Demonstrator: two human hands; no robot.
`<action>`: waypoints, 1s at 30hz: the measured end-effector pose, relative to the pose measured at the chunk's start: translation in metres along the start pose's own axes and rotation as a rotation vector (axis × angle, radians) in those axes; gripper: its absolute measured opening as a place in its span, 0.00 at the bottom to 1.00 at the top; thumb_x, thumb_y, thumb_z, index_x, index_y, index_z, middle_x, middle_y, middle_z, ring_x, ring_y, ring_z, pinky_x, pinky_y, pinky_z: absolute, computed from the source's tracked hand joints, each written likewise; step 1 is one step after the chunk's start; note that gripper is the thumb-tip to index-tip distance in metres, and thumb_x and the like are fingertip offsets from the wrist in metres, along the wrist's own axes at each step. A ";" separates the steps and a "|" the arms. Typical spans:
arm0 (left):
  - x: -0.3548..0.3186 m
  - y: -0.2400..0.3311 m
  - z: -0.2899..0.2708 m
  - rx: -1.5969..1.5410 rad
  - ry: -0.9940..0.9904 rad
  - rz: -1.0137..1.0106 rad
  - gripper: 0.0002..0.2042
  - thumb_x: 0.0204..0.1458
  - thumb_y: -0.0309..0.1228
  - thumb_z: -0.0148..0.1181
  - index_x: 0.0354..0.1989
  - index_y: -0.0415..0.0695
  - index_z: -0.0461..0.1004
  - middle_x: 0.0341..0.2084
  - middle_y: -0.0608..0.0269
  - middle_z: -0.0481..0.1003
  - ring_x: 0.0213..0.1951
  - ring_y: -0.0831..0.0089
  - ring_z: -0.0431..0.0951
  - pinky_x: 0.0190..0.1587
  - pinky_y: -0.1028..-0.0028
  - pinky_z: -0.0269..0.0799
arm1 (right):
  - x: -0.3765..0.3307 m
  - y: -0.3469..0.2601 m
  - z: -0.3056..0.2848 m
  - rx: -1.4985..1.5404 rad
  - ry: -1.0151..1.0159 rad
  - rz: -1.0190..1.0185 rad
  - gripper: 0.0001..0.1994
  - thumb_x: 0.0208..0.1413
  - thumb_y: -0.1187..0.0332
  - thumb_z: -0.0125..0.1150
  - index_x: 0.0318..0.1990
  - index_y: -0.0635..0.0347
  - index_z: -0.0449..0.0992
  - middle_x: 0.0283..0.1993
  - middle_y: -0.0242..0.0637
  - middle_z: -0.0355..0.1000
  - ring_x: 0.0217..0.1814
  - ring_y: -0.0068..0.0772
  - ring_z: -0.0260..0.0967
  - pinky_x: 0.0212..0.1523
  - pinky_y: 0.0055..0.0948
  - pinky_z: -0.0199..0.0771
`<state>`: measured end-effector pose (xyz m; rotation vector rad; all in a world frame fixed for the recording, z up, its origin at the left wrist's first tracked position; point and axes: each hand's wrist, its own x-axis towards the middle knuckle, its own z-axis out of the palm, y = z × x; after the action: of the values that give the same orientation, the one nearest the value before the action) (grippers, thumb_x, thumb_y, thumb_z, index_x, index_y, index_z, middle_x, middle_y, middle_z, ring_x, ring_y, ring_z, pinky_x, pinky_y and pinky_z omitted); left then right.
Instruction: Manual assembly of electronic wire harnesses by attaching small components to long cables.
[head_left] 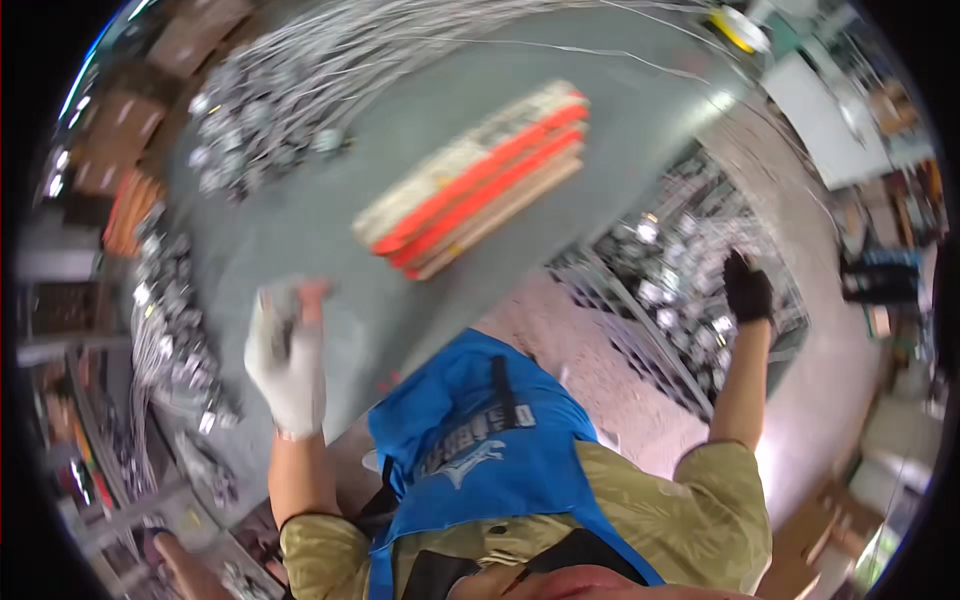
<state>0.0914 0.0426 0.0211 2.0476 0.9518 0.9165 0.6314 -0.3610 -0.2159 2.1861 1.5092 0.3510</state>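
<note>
White cotton covers my left hand [287, 355], which hovers over the grey table [330, 220] with its fingers curled around a small dark piece [283, 325]; motion blur keeps me from telling what that piece is or how firmly I pinch it. Beyond it on the table lies a flat bundle of red and pale wooden strips [480, 180], well apart from my fingers. A heap of shiny metal fittings on thin wires [265, 125] crowds the far left of the table, and more of them trail along its left edge.

Black glove on my right hand [747, 287]: it reaches out over a wire crate of shiny metal parts [665, 280] standing on the floor beside the table. Whether those fingers are closed on a part or spread I cannot tell. My blue apron [480, 450] fills the lower middle.

To work well here, I judge I should steady the left hand before drawing one part from the crate cleanly, without snagging its neighbours' wires.
</note>
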 end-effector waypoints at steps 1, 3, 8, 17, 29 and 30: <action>0.016 -0.014 -0.004 -0.046 0.135 -0.055 0.07 0.60 0.20 0.59 0.45 0.33 0.78 0.40 0.56 0.79 0.42 0.70 0.80 0.51 0.73 0.74 | 0.010 -0.003 0.002 0.079 0.020 0.051 0.16 0.57 0.67 0.56 0.53 0.57 0.75 0.54 0.39 0.76 0.53 0.43 0.75 0.50 0.39 0.78; 0.064 -0.053 0.004 -0.100 0.249 -0.003 0.08 0.62 0.22 0.58 0.46 0.35 0.79 0.42 0.58 0.80 0.44 0.71 0.79 0.50 0.73 0.74 | 0.041 -0.006 -0.003 0.273 0.186 0.065 0.17 0.64 0.63 0.55 0.56 0.62 0.73 0.57 0.44 0.75 0.55 0.44 0.74 0.52 0.37 0.77; 0.174 -0.130 0.068 0.348 0.022 0.159 0.13 0.58 0.28 0.62 0.51 0.43 0.78 0.47 0.55 0.79 0.50 0.62 0.80 0.53 0.68 0.74 | 0.082 -0.023 -0.086 2.480 0.262 0.906 0.24 0.70 0.55 0.53 0.63 0.64 0.68 0.55 0.48 0.76 0.47 0.41 0.77 0.46 0.34 0.78; 0.187 -0.162 0.123 0.599 -0.255 0.149 0.13 0.59 0.35 0.58 0.51 0.46 0.74 0.48 0.51 0.75 0.46 0.47 0.78 0.48 0.55 0.76 | 0.073 -0.068 -0.189 2.413 0.215 0.836 0.16 0.66 0.60 0.60 0.54 0.60 0.73 0.43 0.38 0.71 0.35 0.33 0.66 0.32 0.29 0.67; -0.066 -0.083 -0.151 0.455 -0.067 -0.265 0.05 0.54 0.23 0.65 0.35 0.36 0.75 0.25 0.50 0.71 0.27 0.59 0.70 0.34 0.67 0.67 | 0.117 -0.191 -0.367 2.471 -0.361 -0.042 0.25 0.62 0.54 0.63 0.58 0.63 0.73 0.51 0.50 0.79 0.37 0.40 0.80 0.32 0.35 0.79; -0.093 -0.073 -0.168 0.453 -0.029 -0.249 0.05 0.54 0.22 0.65 0.34 0.36 0.75 0.24 0.51 0.70 0.26 0.60 0.70 0.33 0.67 0.66 | 0.122 -0.218 -0.383 2.510 -0.567 -0.159 0.27 0.61 0.53 0.64 0.62 0.60 0.72 0.51 0.49 0.79 0.33 0.38 0.79 0.30 0.31 0.76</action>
<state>-0.1141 0.0501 0.0208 2.2283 1.4646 0.5728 0.3249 -0.0975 -0.0009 2.2307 1.4058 -3.4221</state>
